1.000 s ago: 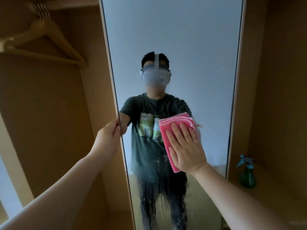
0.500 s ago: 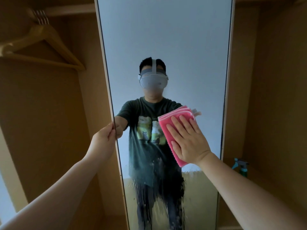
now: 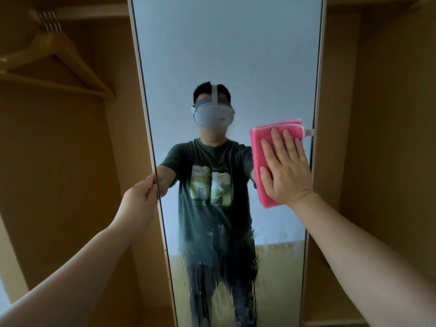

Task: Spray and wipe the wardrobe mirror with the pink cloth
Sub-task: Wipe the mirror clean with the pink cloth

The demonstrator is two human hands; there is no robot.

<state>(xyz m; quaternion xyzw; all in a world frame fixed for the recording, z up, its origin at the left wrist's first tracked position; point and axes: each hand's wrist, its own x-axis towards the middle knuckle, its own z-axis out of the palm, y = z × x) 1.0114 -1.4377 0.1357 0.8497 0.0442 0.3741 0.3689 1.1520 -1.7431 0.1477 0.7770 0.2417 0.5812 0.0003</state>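
The tall wardrobe mirror (image 3: 226,55) fills the middle of the view, on an open door panel. Its lower half is streaked with running spray droplets. My right hand (image 3: 284,169) lies flat on the folded pink cloth (image 3: 259,147), pressing it against the glass near the mirror's right edge. My left hand (image 3: 141,199) grips the mirror's left edge, fingers pinched around the frame. The spray bottle is out of sight in this frame.
Several wooden hangers (image 3: 54,57) hang on a rail at the upper left inside the wardrobe. Wooden wardrobe walls (image 3: 382,138) flank the mirror on both sides. A shelf edge (image 3: 335,323) shows at the lower right.
My right hand has slid the pink cloth to the right and upward across the glass, up to the mirror's right edge. The view has tilted up, and the green spray bottle has left the frame.
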